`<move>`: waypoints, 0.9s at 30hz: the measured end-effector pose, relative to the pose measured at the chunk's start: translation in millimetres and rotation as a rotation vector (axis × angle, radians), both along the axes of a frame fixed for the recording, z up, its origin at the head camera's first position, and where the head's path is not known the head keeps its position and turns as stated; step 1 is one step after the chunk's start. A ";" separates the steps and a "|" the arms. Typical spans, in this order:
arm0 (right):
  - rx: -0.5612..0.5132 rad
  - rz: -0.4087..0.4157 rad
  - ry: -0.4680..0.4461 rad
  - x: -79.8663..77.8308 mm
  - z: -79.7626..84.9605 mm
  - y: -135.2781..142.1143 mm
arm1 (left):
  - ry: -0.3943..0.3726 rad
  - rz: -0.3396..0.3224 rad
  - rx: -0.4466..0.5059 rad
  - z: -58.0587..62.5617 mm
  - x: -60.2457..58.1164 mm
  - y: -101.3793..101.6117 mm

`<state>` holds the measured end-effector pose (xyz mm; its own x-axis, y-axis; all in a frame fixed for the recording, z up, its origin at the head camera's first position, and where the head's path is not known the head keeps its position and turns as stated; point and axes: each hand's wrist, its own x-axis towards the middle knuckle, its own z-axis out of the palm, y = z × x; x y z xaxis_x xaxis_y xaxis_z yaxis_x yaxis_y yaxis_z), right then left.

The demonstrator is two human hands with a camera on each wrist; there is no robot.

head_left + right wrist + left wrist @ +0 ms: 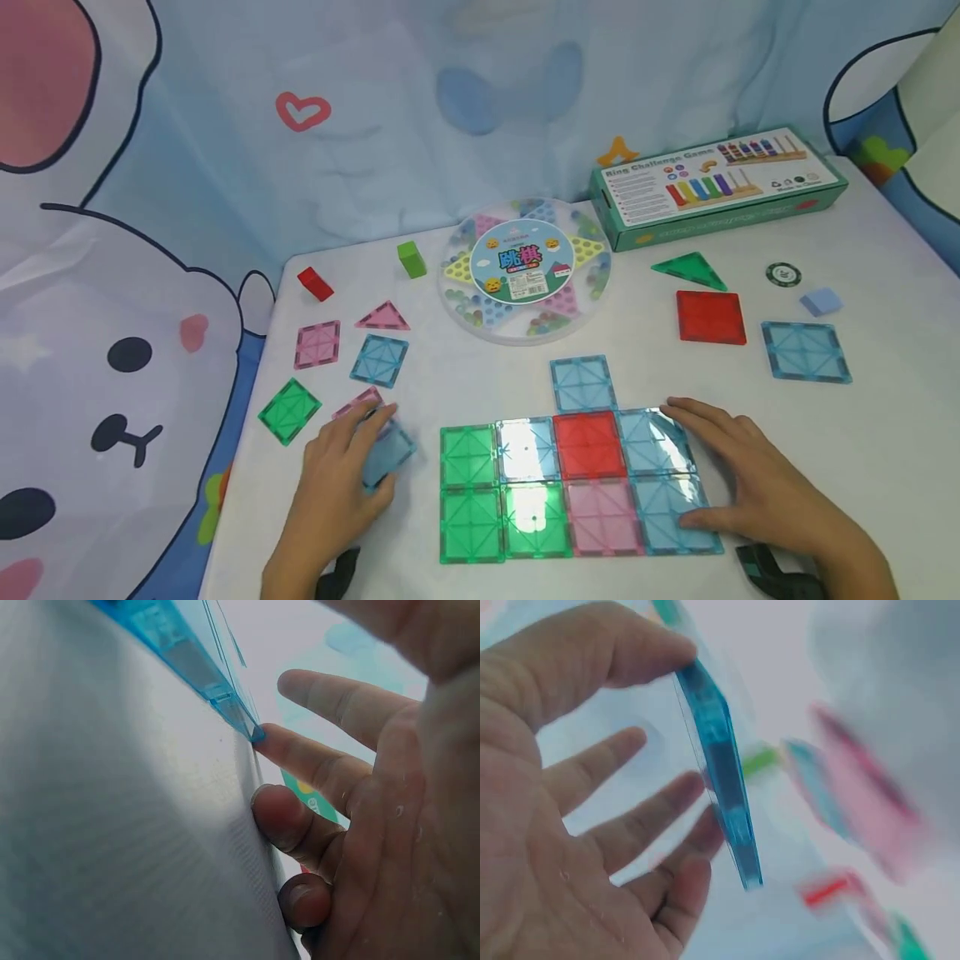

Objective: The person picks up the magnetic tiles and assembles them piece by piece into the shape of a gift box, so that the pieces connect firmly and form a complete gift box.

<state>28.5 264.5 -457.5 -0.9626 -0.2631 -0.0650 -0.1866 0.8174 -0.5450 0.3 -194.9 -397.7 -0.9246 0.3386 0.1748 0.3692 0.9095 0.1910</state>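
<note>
My left hand (339, 479) pinches a clear blue square magnetic tile (390, 458) between thumb and fingers. In the left wrist view the blue tile stands edge-on, its rim against the thumb tip. Just beyond this hand a pink tile (366, 398) is partly hidden by the fingers. At the right end of a two-row tile panel, my right hand (757, 487) spreads loosely, thumb over the lower blue tile (671, 521) and index fingertip at the upper blue tile (652, 437). The panel also has green (471, 527), red (588, 446) and pink tiles (604, 517).
A blue tile (582, 383) adjoins the panel's far edge. Loose pieces lie left, including a green tile (289, 412) and red block (315, 284). Behind are a round board-game case (525, 325) and green game box (720, 192); a red tile (711, 317) lies right.
</note>
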 end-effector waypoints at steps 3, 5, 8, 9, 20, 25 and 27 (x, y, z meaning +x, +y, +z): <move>-0.005 -0.016 -0.004 2.6 1.0 3.8 | -0.011 -0.248 0.001 8.4 -34.7 37.2; -0.018 -0.031 -0.003 3.9 0.3 4.7 | -0.018 -0.386 -0.015 7.3 -55.6 63.9; -0.054 -0.041 -0.008 4.0 -1.0 4.4 | -0.011 -0.519 -0.077 0.1 -79.0 96.9; -0.063 -0.041 -0.007 3.9 -1.6 4.4 | -0.019 -0.545 -0.089 -3.0 -84.4 105.0; -0.080 -0.030 0.000 1.8 -2.8 5.7 | -0.256 -0.637 0.028 -27.5 -93.4 121.7; -0.081 -0.050 -0.019 -0.1 -0.4 4.7 | -0.209 -0.525 0.015 -23.8 -62.7 96.3; -0.066 -0.068 0.003 -3.7 2.0 6.8 | -0.210 -0.462 0.022 -24.5 -45.9 83.0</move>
